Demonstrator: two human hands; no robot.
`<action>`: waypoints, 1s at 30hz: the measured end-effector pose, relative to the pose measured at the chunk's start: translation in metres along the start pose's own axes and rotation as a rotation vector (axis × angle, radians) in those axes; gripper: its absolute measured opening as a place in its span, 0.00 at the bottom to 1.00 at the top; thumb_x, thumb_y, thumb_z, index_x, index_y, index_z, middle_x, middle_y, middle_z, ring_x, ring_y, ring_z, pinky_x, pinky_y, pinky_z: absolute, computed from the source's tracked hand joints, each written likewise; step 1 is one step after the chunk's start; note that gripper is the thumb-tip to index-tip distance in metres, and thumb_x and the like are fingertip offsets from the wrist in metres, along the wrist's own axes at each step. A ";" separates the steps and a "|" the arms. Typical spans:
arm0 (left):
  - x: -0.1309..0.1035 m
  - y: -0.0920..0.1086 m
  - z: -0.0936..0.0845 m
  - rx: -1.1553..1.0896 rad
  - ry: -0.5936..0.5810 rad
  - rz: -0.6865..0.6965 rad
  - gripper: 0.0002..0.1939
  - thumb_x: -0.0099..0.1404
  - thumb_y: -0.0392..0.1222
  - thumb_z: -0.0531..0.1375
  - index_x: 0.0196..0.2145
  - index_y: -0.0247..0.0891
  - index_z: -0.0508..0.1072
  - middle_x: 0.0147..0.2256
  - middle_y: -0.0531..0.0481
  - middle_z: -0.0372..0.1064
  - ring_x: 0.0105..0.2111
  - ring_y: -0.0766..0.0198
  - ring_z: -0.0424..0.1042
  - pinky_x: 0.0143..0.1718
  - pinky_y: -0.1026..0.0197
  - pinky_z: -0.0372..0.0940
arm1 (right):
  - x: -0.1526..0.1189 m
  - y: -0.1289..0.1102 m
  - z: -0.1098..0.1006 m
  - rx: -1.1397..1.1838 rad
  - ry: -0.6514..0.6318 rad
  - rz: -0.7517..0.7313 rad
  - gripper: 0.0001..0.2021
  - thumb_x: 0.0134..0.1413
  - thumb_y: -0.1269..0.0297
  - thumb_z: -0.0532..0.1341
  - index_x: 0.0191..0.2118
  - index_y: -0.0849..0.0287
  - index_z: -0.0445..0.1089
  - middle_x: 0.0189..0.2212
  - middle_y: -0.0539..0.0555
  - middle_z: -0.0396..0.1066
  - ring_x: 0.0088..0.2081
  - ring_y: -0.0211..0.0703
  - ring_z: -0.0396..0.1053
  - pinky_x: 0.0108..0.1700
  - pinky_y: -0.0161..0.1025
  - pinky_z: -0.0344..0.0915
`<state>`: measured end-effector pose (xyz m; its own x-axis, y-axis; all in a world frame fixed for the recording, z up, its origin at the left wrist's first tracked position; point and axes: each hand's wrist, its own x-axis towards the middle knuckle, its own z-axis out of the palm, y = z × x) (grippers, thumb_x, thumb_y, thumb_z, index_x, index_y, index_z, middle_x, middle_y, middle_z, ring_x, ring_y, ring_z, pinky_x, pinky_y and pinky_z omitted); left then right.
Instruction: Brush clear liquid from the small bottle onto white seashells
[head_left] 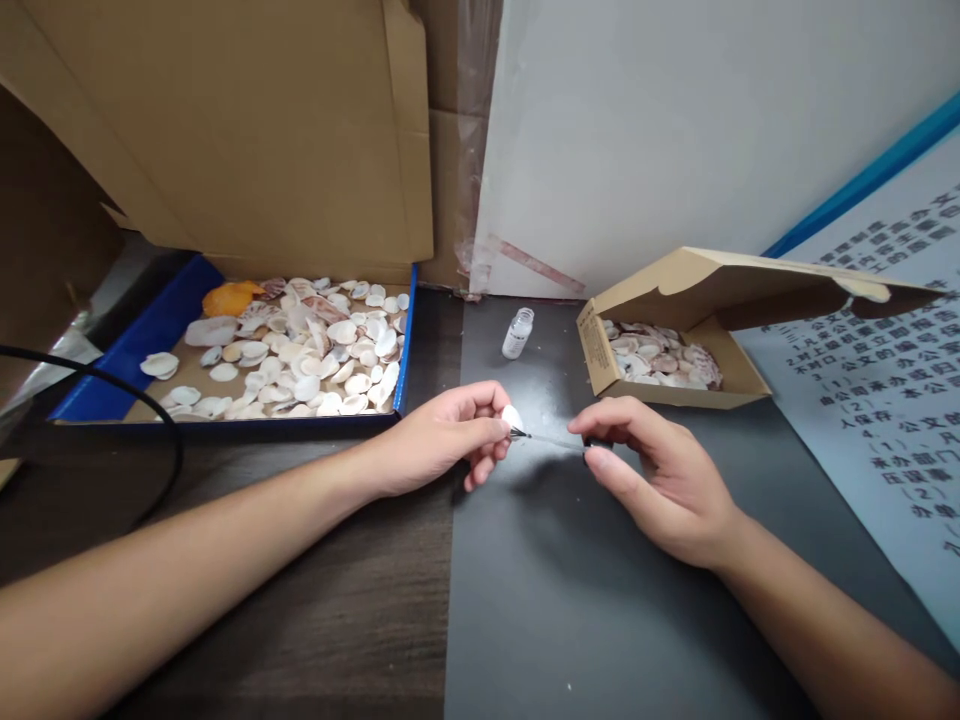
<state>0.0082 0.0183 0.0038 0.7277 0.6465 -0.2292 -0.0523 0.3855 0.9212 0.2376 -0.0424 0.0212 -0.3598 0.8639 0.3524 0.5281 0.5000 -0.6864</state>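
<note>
white and small, pinched between the thumb and fingers of the left hand (450, 435): 1 shell (511, 417), held up over the gray mat (600, 630) near the middle of the view, partly covered by that grasp. gripped between the thumb and fingers of the right hand (652, 475), also partly covered: a black cap (598, 446) with a thin stem (555, 442), pointing left and ending in a dark brush tip (520, 433). at the lower edge of the shell with that tip, close by the left thumb; impossible to tell whether touching or just in front.

beyond the 2 hands, open at the neck and standing on the gray mat: a small clear vial (517, 335) with a printed label. to the right of the vial, lid raised: a cardboard box (598, 350) with a heap of shells (660, 355) inside. farther right: a pale sheet (892, 370) with rows of dark printed characters.

off to the left, on the dark wood-grain counter (337, 620): a blue-sided tray (406, 350), spread with many pale shells (322, 350), plus 1 orange shell (231, 299) toward the back. running past the tray's left part: a black cable (97, 368).
</note>
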 end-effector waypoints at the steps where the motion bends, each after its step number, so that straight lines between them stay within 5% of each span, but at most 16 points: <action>1: 0.000 0.000 0.000 -0.006 0.000 -0.002 0.06 0.65 0.39 0.59 0.33 0.37 0.63 0.23 0.57 0.66 0.18 0.74 0.64 0.18 0.71 0.61 | 0.000 0.000 0.000 -0.001 0.002 0.004 0.07 0.64 0.69 0.59 0.46 0.53 0.66 0.31 0.47 0.68 0.29 0.35 0.67 0.33 0.30 0.67; 30: 0.000 -0.001 0.000 0.019 0.021 -0.013 0.06 0.64 0.41 0.59 0.33 0.38 0.64 0.20 0.60 0.61 0.18 0.72 0.62 0.19 0.70 0.59 | -0.004 0.000 -0.004 0.006 0.029 0.039 0.09 0.62 0.70 0.59 0.47 0.52 0.65 0.34 0.50 0.68 0.31 0.38 0.68 0.34 0.34 0.68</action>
<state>0.0083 0.0181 0.0025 0.7136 0.6553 -0.2475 -0.0298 0.3814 0.9239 0.2420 -0.0456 0.0224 -0.3169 0.8840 0.3438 0.5362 0.4660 -0.7039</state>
